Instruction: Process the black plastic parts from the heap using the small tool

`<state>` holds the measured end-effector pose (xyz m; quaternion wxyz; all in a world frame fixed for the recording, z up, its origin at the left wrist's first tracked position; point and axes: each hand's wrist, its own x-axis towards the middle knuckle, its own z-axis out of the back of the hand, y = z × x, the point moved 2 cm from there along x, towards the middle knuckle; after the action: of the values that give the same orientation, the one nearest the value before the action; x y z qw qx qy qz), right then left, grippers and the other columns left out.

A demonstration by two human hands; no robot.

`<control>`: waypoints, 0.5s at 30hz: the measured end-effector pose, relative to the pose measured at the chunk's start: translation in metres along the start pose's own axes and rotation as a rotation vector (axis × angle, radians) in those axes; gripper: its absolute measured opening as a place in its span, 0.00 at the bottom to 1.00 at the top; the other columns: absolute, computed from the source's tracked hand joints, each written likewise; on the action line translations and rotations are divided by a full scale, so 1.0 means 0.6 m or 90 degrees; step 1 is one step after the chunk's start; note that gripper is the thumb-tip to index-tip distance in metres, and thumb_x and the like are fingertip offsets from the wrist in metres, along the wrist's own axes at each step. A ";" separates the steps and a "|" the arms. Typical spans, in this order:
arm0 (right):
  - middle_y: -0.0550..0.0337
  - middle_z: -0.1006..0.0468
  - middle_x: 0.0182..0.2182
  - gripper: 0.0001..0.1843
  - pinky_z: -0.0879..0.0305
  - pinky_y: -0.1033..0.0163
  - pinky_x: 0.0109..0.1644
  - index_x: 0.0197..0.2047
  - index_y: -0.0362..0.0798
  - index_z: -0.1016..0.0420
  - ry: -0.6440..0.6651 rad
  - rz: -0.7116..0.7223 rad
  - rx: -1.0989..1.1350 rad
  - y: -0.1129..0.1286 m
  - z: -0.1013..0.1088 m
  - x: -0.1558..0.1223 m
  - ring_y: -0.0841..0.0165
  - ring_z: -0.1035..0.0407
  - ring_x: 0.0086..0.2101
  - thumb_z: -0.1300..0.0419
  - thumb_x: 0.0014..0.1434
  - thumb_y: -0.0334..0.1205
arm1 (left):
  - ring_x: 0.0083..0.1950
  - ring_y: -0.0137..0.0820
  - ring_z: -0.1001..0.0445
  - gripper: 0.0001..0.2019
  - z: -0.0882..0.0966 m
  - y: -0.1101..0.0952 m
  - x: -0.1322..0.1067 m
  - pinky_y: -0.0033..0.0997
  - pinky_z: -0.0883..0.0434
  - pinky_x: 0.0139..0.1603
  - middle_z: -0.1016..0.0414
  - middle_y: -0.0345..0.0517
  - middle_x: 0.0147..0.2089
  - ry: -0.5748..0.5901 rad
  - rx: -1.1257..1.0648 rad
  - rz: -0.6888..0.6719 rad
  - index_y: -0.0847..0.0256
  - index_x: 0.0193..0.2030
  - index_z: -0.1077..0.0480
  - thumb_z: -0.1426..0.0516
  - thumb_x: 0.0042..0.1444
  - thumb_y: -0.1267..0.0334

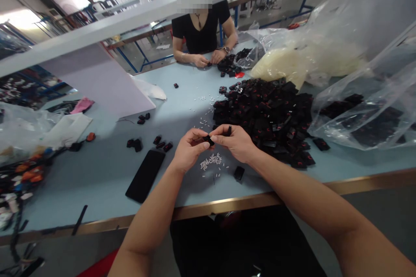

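Note:
My left hand (190, 149) and my right hand (235, 142) meet above the pale blue table (107, 169), both pinched on one small black plastic part (209, 140) held between their fingertips. My right hand also keeps a second black piece (229, 130) tucked under its fingers. Just below the hands lies a little heap of tiny white pins (211, 161), with a loose black part (238, 173) beside it. A large pile of black and red parts (266, 117) lies to the right of my hands.
A black phone (145, 175) lies flat to the left, several loose black parts (162, 143) near it. Clear plastic bags (364, 108) hold more parts at right; a bag of whitish material (292, 62) sits behind. A person in black (201, 30) works opposite. Cables and orange pieces (22, 177) crowd the left edge.

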<state>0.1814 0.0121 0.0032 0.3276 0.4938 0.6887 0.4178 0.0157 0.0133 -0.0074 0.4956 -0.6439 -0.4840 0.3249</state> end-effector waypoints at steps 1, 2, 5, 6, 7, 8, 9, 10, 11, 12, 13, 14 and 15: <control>0.63 0.24 0.24 0.16 0.31 0.60 0.35 0.30 0.46 0.22 0.002 0.008 0.001 -0.002 0.000 0.001 0.71 0.30 0.26 0.25 0.43 0.47 | 0.34 0.32 0.20 0.16 0.000 0.000 0.000 0.34 0.22 0.37 0.21 0.39 0.35 0.001 0.002 0.000 0.60 0.40 0.29 0.30 0.46 0.66; 0.63 0.23 0.24 0.16 0.30 0.60 0.35 0.31 0.47 0.21 0.004 0.018 0.005 -0.004 0.001 0.001 0.71 0.30 0.26 0.25 0.44 0.47 | 0.34 0.32 0.20 0.16 0.000 0.000 0.000 0.34 0.23 0.37 0.21 0.39 0.35 0.001 0.004 0.000 0.60 0.40 0.29 0.30 0.46 0.67; 0.63 0.23 0.24 0.14 0.30 0.60 0.36 0.31 0.47 0.21 0.008 0.042 0.015 -0.007 0.002 0.002 0.71 0.29 0.26 0.25 0.45 0.46 | 0.34 0.32 0.20 0.16 -0.002 -0.002 -0.001 0.34 0.22 0.36 0.21 0.39 0.35 -0.001 0.009 -0.001 0.60 0.39 0.29 0.30 0.45 0.67; 0.63 0.22 0.24 0.14 0.30 0.59 0.36 0.31 0.47 0.21 0.008 0.048 0.016 -0.008 0.002 0.001 0.70 0.29 0.26 0.25 0.45 0.45 | 0.34 0.32 0.20 0.16 -0.002 -0.003 -0.001 0.34 0.22 0.36 0.21 0.39 0.35 -0.002 0.010 -0.002 0.60 0.39 0.29 0.30 0.45 0.67; 0.63 0.22 0.24 0.14 0.30 0.59 0.36 0.30 0.47 0.21 0.006 0.053 0.015 -0.007 0.002 0.001 0.70 0.29 0.26 0.25 0.45 0.45 | 0.34 0.32 0.20 0.16 -0.002 -0.003 -0.001 0.34 0.22 0.36 0.21 0.39 0.35 -0.002 0.011 -0.002 0.60 0.39 0.29 0.30 0.45 0.67; 0.63 0.22 0.24 0.14 0.30 0.59 0.37 0.30 0.47 0.21 0.004 0.056 0.010 -0.007 0.002 0.000 0.70 0.28 0.27 0.25 0.45 0.45 | 0.34 0.32 0.20 0.16 -0.003 -0.003 -0.001 0.34 0.22 0.37 0.21 0.39 0.35 -0.002 0.013 -0.001 0.60 0.39 0.29 0.30 0.45 0.67; 0.63 0.22 0.24 0.14 0.30 0.59 0.37 0.30 0.48 0.21 0.000 0.058 0.004 -0.006 0.001 -0.001 0.70 0.28 0.26 0.25 0.45 0.45 | 0.34 0.32 0.20 0.15 -0.002 -0.003 -0.002 0.34 0.22 0.37 0.21 0.39 0.35 -0.002 0.016 -0.001 0.59 0.39 0.29 0.30 0.46 0.67; 0.63 0.22 0.24 0.14 0.30 0.59 0.36 0.30 0.48 0.21 -0.003 0.058 -0.003 -0.005 0.001 -0.002 0.70 0.28 0.26 0.25 0.45 0.46 | 0.34 0.32 0.20 0.15 -0.001 -0.003 -0.002 0.34 0.22 0.37 0.21 0.39 0.35 -0.003 0.020 -0.002 0.59 0.39 0.29 0.30 0.46 0.67; 0.63 0.22 0.23 0.14 0.30 0.59 0.36 0.29 0.48 0.22 -0.006 0.057 -0.010 -0.003 0.000 -0.003 0.70 0.28 0.26 0.25 0.44 0.46 | 0.34 0.32 0.20 0.15 0.000 -0.002 -0.002 0.34 0.22 0.38 0.21 0.39 0.35 -0.002 0.024 -0.002 0.59 0.39 0.28 0.30 0.46 0.67; 0.63 0.22 0.23 0.15 0.30 0.59 0.36 0.29 0.48 0.22 -0.007 0.055 -0.016 -0.002 0.000 -0.003 0.70 0.28 0.26 0.25 0.44 0.46 | 0.34 0.31 0.20 0.15 0.001 -0.002 -0.002 0.34 0.22 0.38 0.21 0.39 0.35 -0.001 0.028 -0.003 0.59 0.40 0.28 0.30 0.46 0.67; 0.63 0.22 0.23 0.15 0.30 0.59 0.36 0.29 0.47 0.22 -0.008 0.053 -0.023 -0.001 0.000 -0.004 0.70 0.28 0.26 0.25 0.44 0.47 | 0.34 0.31 0.20 0.15 0.001 -0.001 -0.003 0.34 0.22 0.38 0.21 0.39 0.35 0.001 0.032 -0.003 0.59 0.40 0.28 0.30 0.46 0.67; 0.63 0.22 0.23 0.15 0.30 0.60 0.36 0.29 0.47 0.22 -0.007 0.052 -0.028 0.000 -0.001 -0.004 0.70 0.28 0.26 0.25 0.44 0.47 | 0.34 0.31 0.20 0.15 0.002 -0.001 -0.003 0.34 0.23 0.38 0.21 0.39 0.35 0.003 0.035 -0.004 0.59 0.40 0.28 0.30 0.47 0.67; 0.63 0.22 0.23 0.16 0.30 0.60 0.36 0.29 0.47 0.22 -0.007 0.051 -0.035 0.001 -0.001 -0.004 0.70 0.28 0.26 0.25 0.44 0.48 | 0.34 0.31 0.20 0.15 0.003 0.000 -0.003 0.34 0.23 0.38 0.21 0.39 0.35 0.004 0.037 -0.006 0.59 0.40 0.28 0.31 0.47 0.67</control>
<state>0.1818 0.0100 0.0038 0.3278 0.5137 0.6551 0.4467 0.0137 0.0121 -0.0078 0.5169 -0.6283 -0.4757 0.3345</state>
